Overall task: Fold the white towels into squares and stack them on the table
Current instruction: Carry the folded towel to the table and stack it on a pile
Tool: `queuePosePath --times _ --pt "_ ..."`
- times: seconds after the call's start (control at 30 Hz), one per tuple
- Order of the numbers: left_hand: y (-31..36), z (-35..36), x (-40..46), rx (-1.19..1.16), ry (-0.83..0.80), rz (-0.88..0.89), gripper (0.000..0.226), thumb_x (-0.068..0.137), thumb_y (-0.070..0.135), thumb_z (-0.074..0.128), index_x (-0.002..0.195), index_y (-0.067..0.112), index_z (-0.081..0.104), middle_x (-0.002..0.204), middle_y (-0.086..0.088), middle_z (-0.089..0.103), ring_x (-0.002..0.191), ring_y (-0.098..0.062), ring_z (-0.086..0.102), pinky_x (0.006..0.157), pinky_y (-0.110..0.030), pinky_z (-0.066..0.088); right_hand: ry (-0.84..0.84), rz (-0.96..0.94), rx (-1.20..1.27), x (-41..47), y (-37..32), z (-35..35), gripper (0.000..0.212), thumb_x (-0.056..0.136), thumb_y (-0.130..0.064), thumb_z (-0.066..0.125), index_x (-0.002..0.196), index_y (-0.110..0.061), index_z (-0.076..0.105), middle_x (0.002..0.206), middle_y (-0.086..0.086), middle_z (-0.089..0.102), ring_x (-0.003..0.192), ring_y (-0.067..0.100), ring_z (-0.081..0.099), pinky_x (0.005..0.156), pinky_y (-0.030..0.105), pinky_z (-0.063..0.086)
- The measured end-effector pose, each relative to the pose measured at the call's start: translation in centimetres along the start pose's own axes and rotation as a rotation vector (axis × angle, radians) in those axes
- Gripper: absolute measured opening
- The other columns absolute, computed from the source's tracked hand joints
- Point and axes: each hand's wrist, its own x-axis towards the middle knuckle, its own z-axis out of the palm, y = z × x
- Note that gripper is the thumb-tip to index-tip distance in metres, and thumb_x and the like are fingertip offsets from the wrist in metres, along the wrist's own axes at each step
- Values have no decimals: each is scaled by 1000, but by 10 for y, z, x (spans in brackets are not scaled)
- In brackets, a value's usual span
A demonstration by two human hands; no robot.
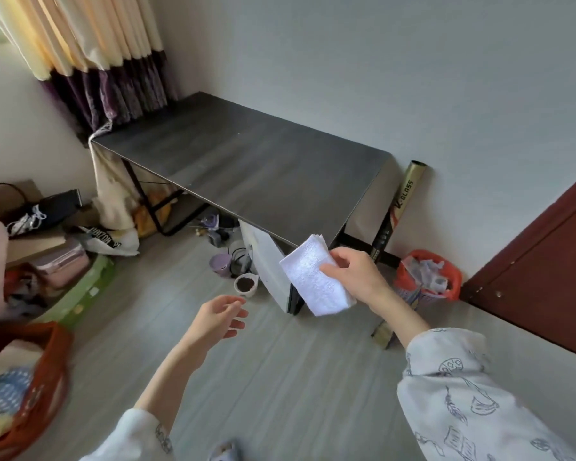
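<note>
Fingers (338,261) of right hand (353,277) pinching folded white towel (313,277) near dark desk (246,161) corner; left hand (217,317) loosely spread above grey floor (280,377).

"K-GLASS" on gold-and-black tube (400,207) leaning against wall, partly readable "POIZON" on white bag (108,242)

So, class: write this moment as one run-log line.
right hand: holds folded white towel off the table's near corner | left hand: open, holds nothing | table: no towels stacked
</note>
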Motion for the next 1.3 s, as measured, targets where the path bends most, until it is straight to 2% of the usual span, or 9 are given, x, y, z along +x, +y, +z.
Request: queuePosePath --times 0.3,0.4,0.5,0.63,0.73,0.83,0.93,1.13,1.3 --pt "54 -61 231 55 -101 -103 16 94 14 45 104 14 58 87 -3 60 70 -16 55 65 -25 48 16 92 56 208 -48 72 21 81 -19 61 92 0 60 84 12 58 77 18 51 68 31 39" --pt "84 -72 297 5 -164 -139 18 94 8 43 90 17 58 84 -5 56 67 -14 51 61 -22 45 14 122 69 260 -66 87 25 83 -20 59 94 3 57 82 15 55 75 18 48 67 31 37" --pt "104 -77 357 -127 -213 -211 32 93 -3 38 114 12 55 110 -12 58 96 -24 58 85 -33 47 11 118 59 307 -82 93 17 87 -20 57 95 -4 60 93 12 63 79 15 53 67 26 41" --pt "114 -72 422 -324 -438 -287 63 85 -1 42 144 18 28 140 -7 44 132 -26 38 109 -46 30 16 147 136 365 -90 89 12 89 -23 58 99 -17 58 96 -6 61 91 11 58 75 24 48" --pt "130 -61 465 -336 -538 -244 47 80 6 50 126 17 51 122 -7 62 114 -26 57 99 -42 42 66 250 257 408 -77 82 13 90 -20 58 102 -14 59 102 0 62 95 16 60 73 25 48" --pt "147 -48 506 -251 -430 -198 14 90 12 53 104 10 57 100 -9 66 88 -24 64 79 -35 52 110 380 306 452 -48 78 14 91 -20 57 102 -12 58 101 1 61 93 17 58 65 21 44" --pt "166 -36 550 -71 -347 -161 9 91 16 55 98 10 57 89 -6 64 75 -18 62 64 -30 51 111 517 315 496 -17 81 12 91 -19 56 102 -14 56 106 4 61 98 20 59 78 32 53" --pt "189 -5 634 284 -267 -60 9 91 19 54 99 18 55 91 -2 59 80 -19 58 66 -36 55 100 693 345 563 27 84 14 92 -10 47 102 -10 57 108 10 62 99 26 61 85 45 55" --pt "193 11 680 304 -238 -85 11 91 17 54 101 18 56 93 -1 59 84 -20 57 69 -38 54 181 751 313 605 48 91 21 91 -8 46 107 -2 58 105 15 64 99 34 61 86 54 51"
